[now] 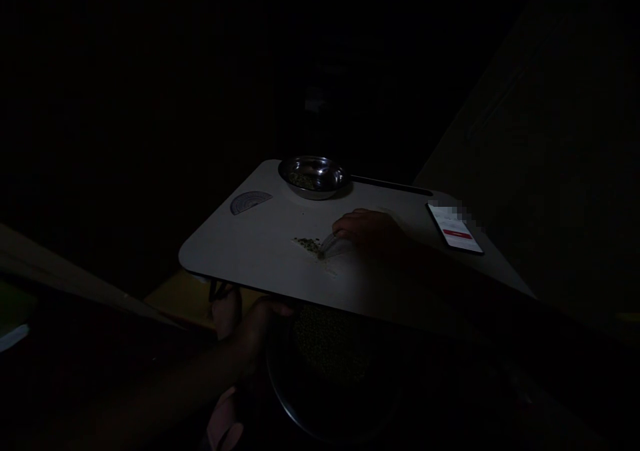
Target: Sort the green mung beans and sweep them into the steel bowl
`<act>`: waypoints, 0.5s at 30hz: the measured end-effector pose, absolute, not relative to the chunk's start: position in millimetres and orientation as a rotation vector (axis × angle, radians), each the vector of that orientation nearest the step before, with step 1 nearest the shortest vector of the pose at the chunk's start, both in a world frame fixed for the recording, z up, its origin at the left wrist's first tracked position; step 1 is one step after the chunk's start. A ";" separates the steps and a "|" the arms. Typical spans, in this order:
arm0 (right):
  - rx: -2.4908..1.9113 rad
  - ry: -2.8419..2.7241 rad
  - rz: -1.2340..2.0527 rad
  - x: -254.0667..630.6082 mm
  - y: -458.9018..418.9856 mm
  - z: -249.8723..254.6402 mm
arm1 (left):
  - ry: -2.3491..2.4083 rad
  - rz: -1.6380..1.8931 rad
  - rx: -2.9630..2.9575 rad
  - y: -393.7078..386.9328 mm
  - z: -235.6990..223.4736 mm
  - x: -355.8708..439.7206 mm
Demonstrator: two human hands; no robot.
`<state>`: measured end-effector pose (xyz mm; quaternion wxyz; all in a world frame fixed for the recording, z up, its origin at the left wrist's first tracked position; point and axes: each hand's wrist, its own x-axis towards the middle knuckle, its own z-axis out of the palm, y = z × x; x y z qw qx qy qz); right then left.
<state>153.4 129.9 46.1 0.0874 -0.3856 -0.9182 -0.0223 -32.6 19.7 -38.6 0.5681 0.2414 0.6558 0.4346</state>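
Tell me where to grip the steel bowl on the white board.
Take the steel bowl by its rim at the near edge, coming from the front over the white board. It sits upright and shallow, with green grains lying low inside, so the rim likely stands free for thumb and fingers.

Bare white tabletop (240, 257) offered free passage from the left edge to the green pile (307, 244), with the protractor (251, 202) near the far-left corner. The steel bowl (313, 176) obstructed the far edge and the phone (454, 227) the right edge. The right hand (367, 231) and its tweezers (330, 243) blocked the pile's right side. Below the near edge, the left hand (260, 314) and dark basin (330, 371) occupied the space.
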 end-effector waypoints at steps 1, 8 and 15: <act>-1.137 -2.741 -0.051 152.1 131.6 44.4 | 1.551 1.029 0.584 19.7 -39.2 -33.1; -1.129 -2.749 -0.001 144.8 146.3 36.4 | 1.593 1.049 0.592 21.3 -33.0 -32.8; -1.220 -2.726 0.023 133.0 162.8 40.6 | 1.407 0.970 0.465 18.7 -32.4 -33.9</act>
